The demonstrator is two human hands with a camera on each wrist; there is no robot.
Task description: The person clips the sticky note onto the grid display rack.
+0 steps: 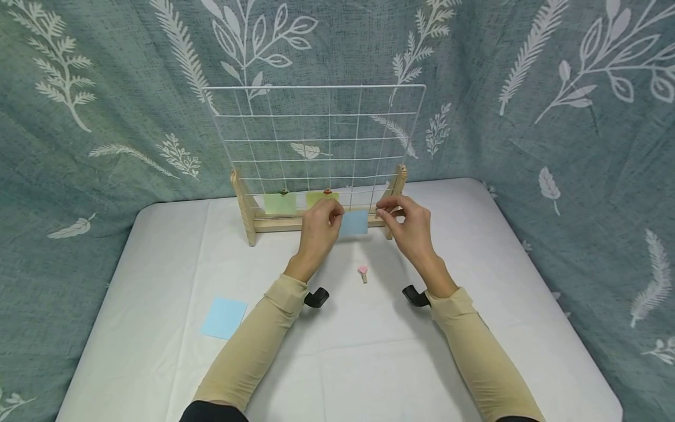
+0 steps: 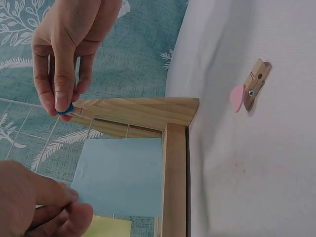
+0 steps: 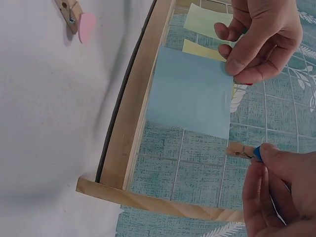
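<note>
My left hand (image 1: 320, 227) pinches a blue paper square (image 1: 354, 223) by its upper corner, holding it in front of the lower part of a white wire grid (image 1: 316, 140). Between thumb and fingers my right hand (image 1: 407, 225) holds a small wooden clothespin (image 3: 240, 149) with a blue piece on its end. In the right wrist view its tip points at the paper's edge. Left of the blue paper, a green paper (image 1: 280, 204) and a yellow paper (image 1: 316, 198) hang clipped on the grid, the yellow one partly covered by my left hand.
The grid stands in a wooden base (image 1: 279, 224) at the back of the white-covered table (image 1: 174, 264). A clothespin with a pink heart (image 1: 362, 273) lies between my forearms. Another blue paper (image 1: 224, 317) lies to the left. A green leaf-patterned cloth (image 1: 132, 88) hangs behind.
</note>
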